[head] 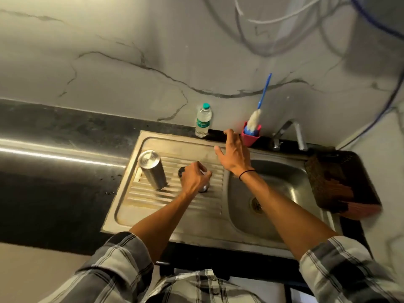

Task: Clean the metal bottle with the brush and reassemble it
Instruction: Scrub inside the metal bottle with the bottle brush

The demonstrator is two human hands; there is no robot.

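The metal bottle body (152, 169) stands upside down on the ribbed drainboard (153, 200) of the steel sink. Just right of it, my left hand (193, 177) grips a small metal piece with a dark end (181, 171), most likely the bottle's cap, against the drainboard; the hand hides most of it. My right hand (232, 153) hovers with fingers spread above the drainboard's far edge, a little left of the pink holder (251, 138). The bottle brush (256, 119), white and blue bristles with a blue handle, stands in that holder against the wall.
A clear plastic water bottle (203, 120) with a green cap stands at the sink's back rim. The tap (295, 134) arches over the basin (273, 193). A dark cloth and reddish item (336, 184) lie at the basin's right. Black countertop (54, 182) stretches left.
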